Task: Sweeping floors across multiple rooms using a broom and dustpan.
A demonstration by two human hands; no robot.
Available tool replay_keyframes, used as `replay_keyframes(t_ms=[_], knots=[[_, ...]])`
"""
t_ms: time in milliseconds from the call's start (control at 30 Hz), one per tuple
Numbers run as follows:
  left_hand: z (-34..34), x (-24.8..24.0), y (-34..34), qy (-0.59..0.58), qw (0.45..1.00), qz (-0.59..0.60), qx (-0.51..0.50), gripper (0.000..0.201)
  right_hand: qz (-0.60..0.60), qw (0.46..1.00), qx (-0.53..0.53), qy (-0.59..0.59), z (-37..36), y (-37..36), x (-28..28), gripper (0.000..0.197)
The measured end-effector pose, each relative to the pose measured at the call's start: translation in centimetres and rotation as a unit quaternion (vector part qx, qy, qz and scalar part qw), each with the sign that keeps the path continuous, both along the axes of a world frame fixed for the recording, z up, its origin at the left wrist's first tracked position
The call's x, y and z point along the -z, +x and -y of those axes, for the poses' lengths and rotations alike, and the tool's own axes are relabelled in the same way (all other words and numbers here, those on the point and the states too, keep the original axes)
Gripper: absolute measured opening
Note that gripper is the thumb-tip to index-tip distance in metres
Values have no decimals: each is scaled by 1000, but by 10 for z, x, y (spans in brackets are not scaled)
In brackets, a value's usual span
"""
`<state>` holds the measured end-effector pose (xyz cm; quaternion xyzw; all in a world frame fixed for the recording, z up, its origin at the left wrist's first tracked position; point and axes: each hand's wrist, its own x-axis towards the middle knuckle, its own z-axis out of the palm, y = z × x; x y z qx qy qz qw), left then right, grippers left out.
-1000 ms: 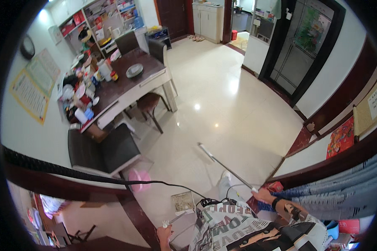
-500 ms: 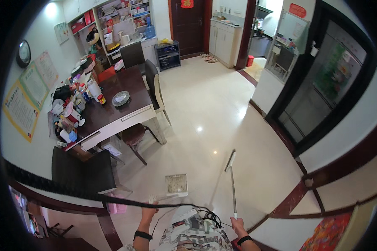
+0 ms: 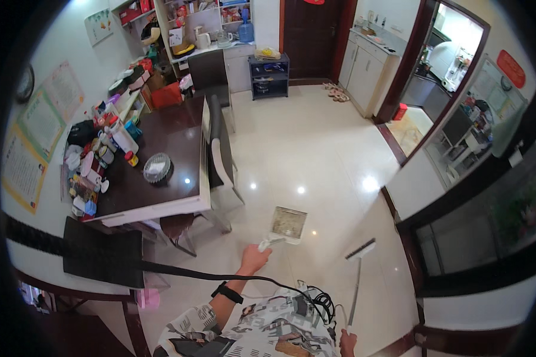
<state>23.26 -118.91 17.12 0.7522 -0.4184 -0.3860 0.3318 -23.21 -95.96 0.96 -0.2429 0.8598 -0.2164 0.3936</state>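
Note:
My left hand (image 3: 255, 258) is stretched forward, its fingers wrapped round the short handle of a white dustpan (image 3: 304, 221). Greyish dirt or dust covers the pan's inside; whether the pan touches the floor I cannot tell. Low at the right, partly cut off by the lower edge, my right hand (image 3: 348, 343) grips the end of a long-handled broom (image 3: 357, 288). The broom's white head with dark bristles (image 3: 361, 249) is out to the right of the dustpan, apart from it, by the glossy pale floor (image 3: 315, 160).
A dark table (image 3: 178, 143) crowded with bottles stands at the left, with chairs (image 3: 220, 149) around it. A black cable (image 3: 202, 273) crosses in front of me. Ahead are a small rack (image 3: 269, 77) and shoes (image 3: 336, 93). A dark-framed glass door (image 3: 482, 232) borders the right.
My left arm has reached forward and right with the dustpan. The broom head has swung to the right and turned, and my right hand sits lower in view. The whole view has shifted.

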Motion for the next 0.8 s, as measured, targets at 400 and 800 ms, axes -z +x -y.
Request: replay_keyframes(t_ms=[400, 800], knots=[[339, 7, -58, -21, 953, -158, -259, 21, -156, 960, -226, 51, 502, -116, -27, 44], [504, 27, -62, -51, 965, 116, -230, 34, -120, 717, -684, 58, 1095, 131, -116, 67]])
